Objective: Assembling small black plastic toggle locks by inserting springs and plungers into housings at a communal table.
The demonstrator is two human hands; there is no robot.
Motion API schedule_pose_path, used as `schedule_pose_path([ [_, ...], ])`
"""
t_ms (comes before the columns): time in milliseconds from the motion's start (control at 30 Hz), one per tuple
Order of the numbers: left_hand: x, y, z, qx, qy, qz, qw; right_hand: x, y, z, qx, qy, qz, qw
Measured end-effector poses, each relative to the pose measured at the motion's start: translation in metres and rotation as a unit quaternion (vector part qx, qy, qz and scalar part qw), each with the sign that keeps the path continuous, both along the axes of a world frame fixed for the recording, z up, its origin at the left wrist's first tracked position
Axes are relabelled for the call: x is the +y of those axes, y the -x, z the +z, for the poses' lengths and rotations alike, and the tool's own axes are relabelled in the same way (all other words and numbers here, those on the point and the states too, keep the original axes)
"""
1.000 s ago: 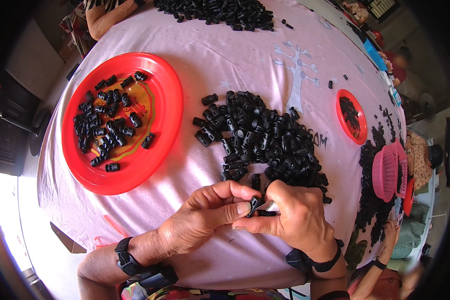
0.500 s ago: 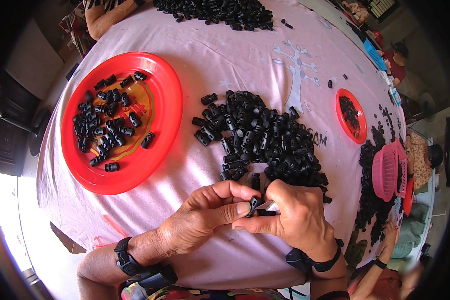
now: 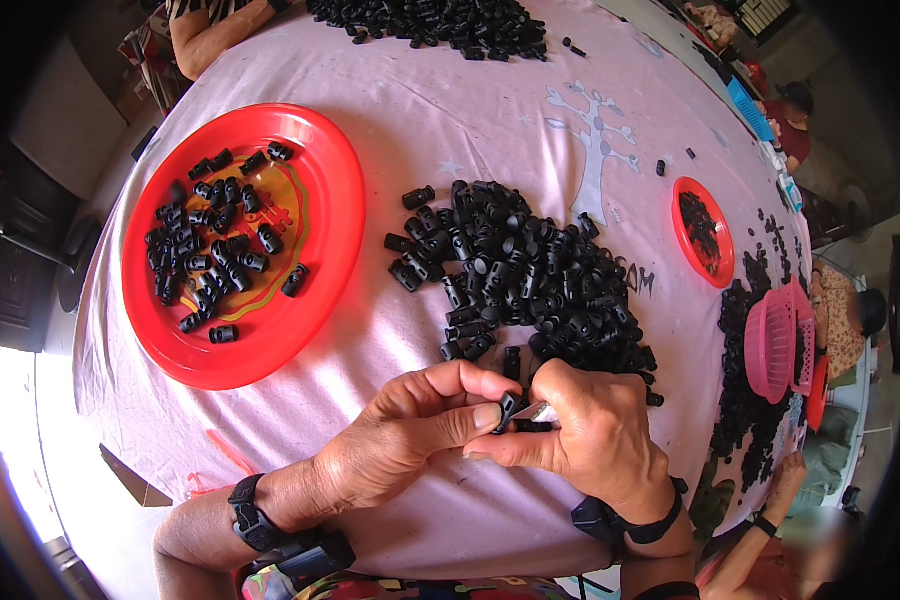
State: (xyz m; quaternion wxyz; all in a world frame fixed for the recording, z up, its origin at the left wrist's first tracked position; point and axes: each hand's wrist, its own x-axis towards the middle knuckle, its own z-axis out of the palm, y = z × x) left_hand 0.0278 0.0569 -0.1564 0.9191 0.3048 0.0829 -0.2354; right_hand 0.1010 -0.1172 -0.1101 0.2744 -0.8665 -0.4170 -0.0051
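Between the thumb and fingers of my left hand (image 3: 410, 425) is a black cord lock (image 3: 507, 408), held at a tilt. My right hand (image 3: 605, 425) is closed round a small knife with a pale metal blade (image 3: 537, 412), its tip against or very near the cord lock; most of the knife is hidden by the fingers. Just beyond both hands lies a heap of black cord locks (image 3: 530, 270). To the left, a red plate (image 3: 310, 330) with a yellow printed middle carries more loose cord locks (image 3: 215, 245).
A pink patterned cloth (image 3: 390, 120) covers the table. Another heap of black parts (image 3: 440, 25) lies at the far edge, near a person's arm (image 3: 210, 45). On the right are a small red plate (image 3: 682, 240), a pink basket (image 3: 770, 345) and a co-worker's hand (image 3: 790, 475).
My hands, the knife and the cord lock look the same as before. At the lower right, the co-worker's hand has shifted slightly.
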Motion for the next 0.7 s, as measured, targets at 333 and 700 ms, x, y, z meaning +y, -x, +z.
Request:
schedule_pose_path([
  [333, -0.0002, 0.0006, -0.0008, 0.006, -0.005, 0.000, 1.000, -0.0010, -0.0002, -0.0014, 0.000, 0.002, 0.002, 1.000],
  [700, 0.0016, 0.0008, -0.0012, -0.008, -0.006, -0.007, 1.000, 0.0005, -0.0008, 0.0000, -0.012, 0.004, 0.005, 1.000],
])
